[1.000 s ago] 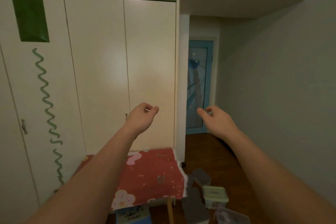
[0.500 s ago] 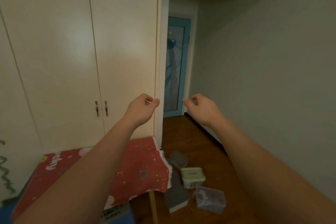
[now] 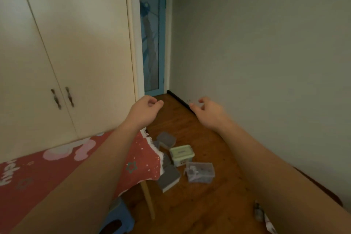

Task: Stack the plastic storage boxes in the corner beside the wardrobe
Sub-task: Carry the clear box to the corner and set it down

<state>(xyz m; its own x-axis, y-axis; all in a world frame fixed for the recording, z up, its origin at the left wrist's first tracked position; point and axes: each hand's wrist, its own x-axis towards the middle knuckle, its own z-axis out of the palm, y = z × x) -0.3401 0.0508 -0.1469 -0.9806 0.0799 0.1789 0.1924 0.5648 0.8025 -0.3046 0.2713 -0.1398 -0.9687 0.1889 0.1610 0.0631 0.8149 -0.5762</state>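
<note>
Several plastic storage boxes lie scattered on the wooden floor beside the table. A white box with a pale green lid (image 3: 181, 154) stands upright. To its right sits a clear box (image 3: 201, 172) with small items inside. Grey-lidded boxes lie at the far end (image 3: 166, 139) and the near end (image 3: 168, 177) of the group. My left hand (image 3: 146, 110) and my right hand (image 3: 208, 112) reach forward in the air above the floor, well above the boxes, fingers loosely curled and holding nothing. The cream wardrobe (image 3: 76, 47) stands at the left.
A table with a red patterned cloth (image 3: 79, 169) and a wooden leg (image 3: 147, 199) fills the lower left, a blue stool (image 3: 117, 220) beneath it. A blue glass door (image 3: 152, 36) closes the passage. The grey wall (image 3: 266, 62) runs along the right. A small object (image 3: 258, 213) lies by my right forearm.
The view has tilted downward and shifted right, bringing the boxes on the floor fully into sight. Both hands stay raised, loosely curled and holding nothing, now lower in the room.
</note>
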